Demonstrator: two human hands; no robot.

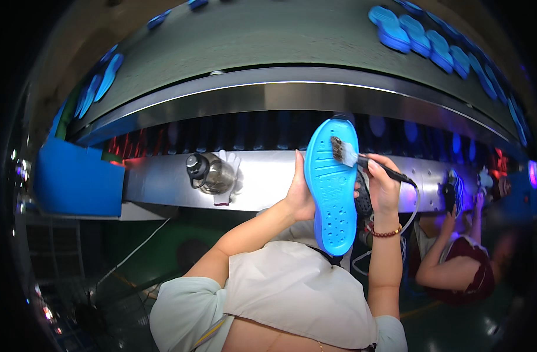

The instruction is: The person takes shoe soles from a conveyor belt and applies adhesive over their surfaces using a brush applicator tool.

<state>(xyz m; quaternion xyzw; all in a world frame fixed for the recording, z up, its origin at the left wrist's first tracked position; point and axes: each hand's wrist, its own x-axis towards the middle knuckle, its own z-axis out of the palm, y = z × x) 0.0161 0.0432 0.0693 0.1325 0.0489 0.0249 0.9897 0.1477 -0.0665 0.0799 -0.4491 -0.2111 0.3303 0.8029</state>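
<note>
My left hand [301, 193] grips a bright blue shoe sole [333, 199] by its left edge, thumb along the side and fingers behind it. The sole stands upright in front of me, its grooved and dimpled face showing. In my right hand [384, 185] is a brush [346, 154] with a black handle, a thin pale tube running from the handle's end. Its bristles touch or hover just over the upper part of the sole; I cannot tell which. Behind the sole's right edge, a dark perforated thing [363, 196] is partly hidden.
A metal ledge [268, 182] spans the front, bearing a dark-capped bottle [213, 174] and a pale glove [228, 188]. Beyond the metal rail runs a belt [251, 47] with blue soles [391, 29] at right and left. A co-worker [456, 264] sits to the right. A blue box [75, 179] stands left.
</note>
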